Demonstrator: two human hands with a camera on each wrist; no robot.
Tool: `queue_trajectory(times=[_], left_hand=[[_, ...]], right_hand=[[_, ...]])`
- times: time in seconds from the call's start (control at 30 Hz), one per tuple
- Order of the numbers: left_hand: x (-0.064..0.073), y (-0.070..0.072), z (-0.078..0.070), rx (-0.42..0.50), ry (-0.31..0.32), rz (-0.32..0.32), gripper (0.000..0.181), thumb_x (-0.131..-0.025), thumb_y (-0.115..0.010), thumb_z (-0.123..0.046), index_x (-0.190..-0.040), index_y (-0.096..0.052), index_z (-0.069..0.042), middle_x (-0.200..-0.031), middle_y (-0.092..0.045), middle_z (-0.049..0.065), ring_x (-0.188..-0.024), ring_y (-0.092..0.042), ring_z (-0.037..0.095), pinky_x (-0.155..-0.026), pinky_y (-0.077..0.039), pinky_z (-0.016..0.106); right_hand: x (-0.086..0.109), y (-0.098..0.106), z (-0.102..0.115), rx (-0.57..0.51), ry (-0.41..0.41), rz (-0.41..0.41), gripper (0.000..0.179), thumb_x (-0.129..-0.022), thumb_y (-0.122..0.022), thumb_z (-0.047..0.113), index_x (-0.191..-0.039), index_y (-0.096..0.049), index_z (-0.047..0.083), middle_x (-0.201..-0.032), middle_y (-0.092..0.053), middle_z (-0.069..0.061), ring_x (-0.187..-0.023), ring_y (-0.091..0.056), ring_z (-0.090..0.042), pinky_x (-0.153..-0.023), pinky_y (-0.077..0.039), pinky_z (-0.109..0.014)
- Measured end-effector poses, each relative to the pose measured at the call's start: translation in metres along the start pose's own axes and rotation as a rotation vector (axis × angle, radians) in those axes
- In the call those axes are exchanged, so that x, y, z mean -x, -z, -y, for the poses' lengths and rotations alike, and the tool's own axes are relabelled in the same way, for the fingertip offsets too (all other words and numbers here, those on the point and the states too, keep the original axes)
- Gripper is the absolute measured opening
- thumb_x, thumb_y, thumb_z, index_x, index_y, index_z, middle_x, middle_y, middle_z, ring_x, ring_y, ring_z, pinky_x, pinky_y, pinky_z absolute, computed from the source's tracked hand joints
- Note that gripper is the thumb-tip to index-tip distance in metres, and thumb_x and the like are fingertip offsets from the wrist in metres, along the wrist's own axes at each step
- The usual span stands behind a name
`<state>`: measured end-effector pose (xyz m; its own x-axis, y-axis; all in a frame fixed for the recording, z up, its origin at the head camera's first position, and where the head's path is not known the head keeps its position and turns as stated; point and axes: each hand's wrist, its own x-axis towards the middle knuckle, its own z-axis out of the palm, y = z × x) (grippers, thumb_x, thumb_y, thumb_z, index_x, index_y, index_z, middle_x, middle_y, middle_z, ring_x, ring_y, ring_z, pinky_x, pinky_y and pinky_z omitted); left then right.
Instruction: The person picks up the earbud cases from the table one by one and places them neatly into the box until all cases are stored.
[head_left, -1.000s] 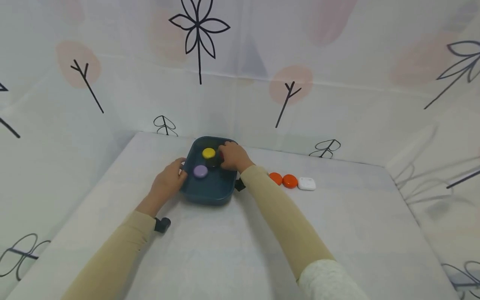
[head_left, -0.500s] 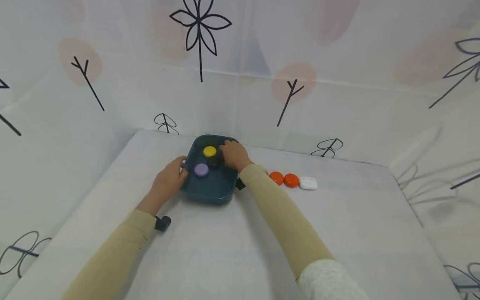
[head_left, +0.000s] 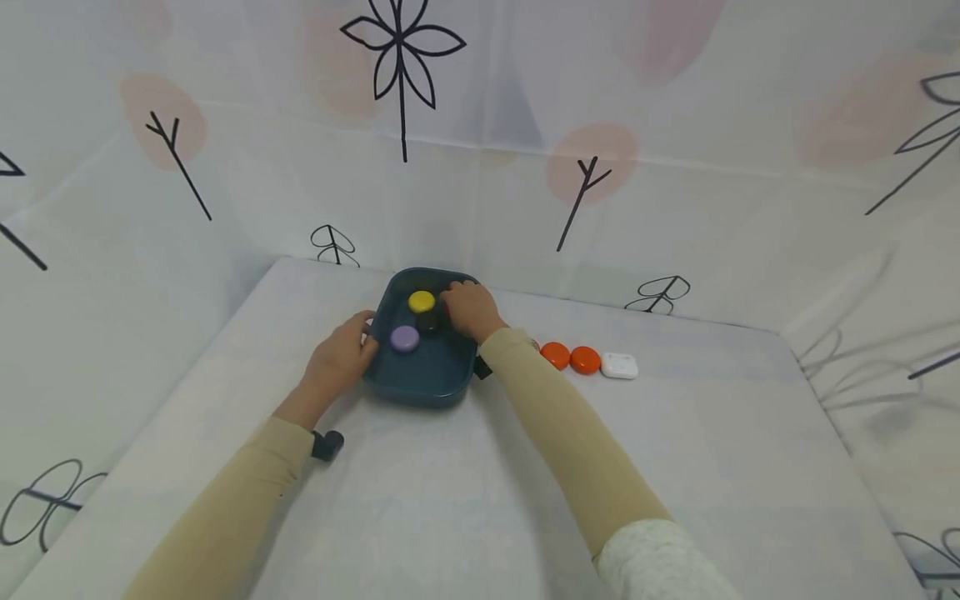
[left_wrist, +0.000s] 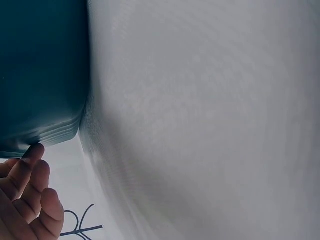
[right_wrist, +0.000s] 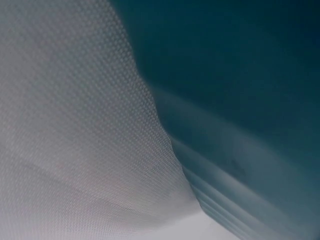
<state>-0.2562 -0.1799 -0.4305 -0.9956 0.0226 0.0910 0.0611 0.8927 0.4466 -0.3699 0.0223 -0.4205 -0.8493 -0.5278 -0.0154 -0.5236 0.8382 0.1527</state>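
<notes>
A dark teal tub [head_left: 420, 385] stands on the white table in the head view. In it lie a yellow disc [head_left: 422, 302], a dark disc [head_left: 427, 322] and a lilac disc [head_left: 404, 338]. My left hand [head_left: 339, 358] holds the tub's left rim; in the left wrist view a fingertip [left_wrist: 35, 151] touches its outer side. Over the right rim reaches my right hand [head_left: 474, 312], its fingers bent down inside around a dark red piece [head_left: 446, 309], mostly hidden by them. The right wrist view shows only the tub's wall [right_wrist: 235, 100] and the cloth.
Right of the tub, two orange-red discs [head_left: 585, 360] and a white rounded square piece [head_left: 619, 366] lie in a row. Another piece is partly covered by the right sleeve [head_left: 555, 417]. A patterned cloth wall [head_left: 480, 200] rises behind the table.
The head view has shifted slightly, moving the scene a little up and right. Both hands keep their places at the tub, and the discs lie as before.
</notes>
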Motion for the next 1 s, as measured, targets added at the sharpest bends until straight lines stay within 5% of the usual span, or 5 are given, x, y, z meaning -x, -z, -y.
queue_trajectory(times=[0.33, 0.53, 1.0], left_hand=[[0.0004, 0.0006, -0.0029, 0.006, -0.003, -0.002, 0.047, -0.087, -0.04, -0.022, -0.131, -0.033, -0.009, -0.114, -0.055, 0.011, -0.085, -0.054, 0.02, -0.072, -0.045, 0.039], [0.0004, -0.0002, -0.0023, 0.005, -0.006, -0.019, 0.047, -0.086, -0.04, -0.022, -0.13, -0.034, -0.009, -0.109, -0.056, 0.009, -0.08, -0.053, 0.018, -0.068, -0.045, 0.036], [-0.0002, -0.001, -0.0004, 0.009, 0.006, 0.004, 0.047, -0.087, -0.037, -0.023, -0.132, -0.032, -0.009, -0.111, -0.055, 0.01, -0.083, -0.053, 0.019, -0.071, -0.045, 0.037]], right_hand=[[0.0016, 0.0005, -0.003, -0.011, 0.013, -0.035, 0.025, -0.086, -0.048, 0.019, -0.107, -0.059, 0.014, -0.098, -0.057, -0.004, -0.089, -0.051, -0.018, -0.082, -0.044, -0.033], [0.0018, 0.0008, -0.004, -0.024, 0.02, -0.019, 0.037, -0.076, -0.06, 0.023, -0.11, -0.055, 0.011, -0.101, -0.054, -0.006, -0.093, -0.05, -0.02, -0.085, -0.043, -0.034], [0.0046, 0.0044, -0.0058, -0.207, 0.055, -0.044, 0.045, -0.067, -0.069, 0.024, -0.109, -0.053, 0.017, -0.103, -0.05, -0.002, -0.094, -0.046, -0.018, -0.083, -0.042, -0.035]])
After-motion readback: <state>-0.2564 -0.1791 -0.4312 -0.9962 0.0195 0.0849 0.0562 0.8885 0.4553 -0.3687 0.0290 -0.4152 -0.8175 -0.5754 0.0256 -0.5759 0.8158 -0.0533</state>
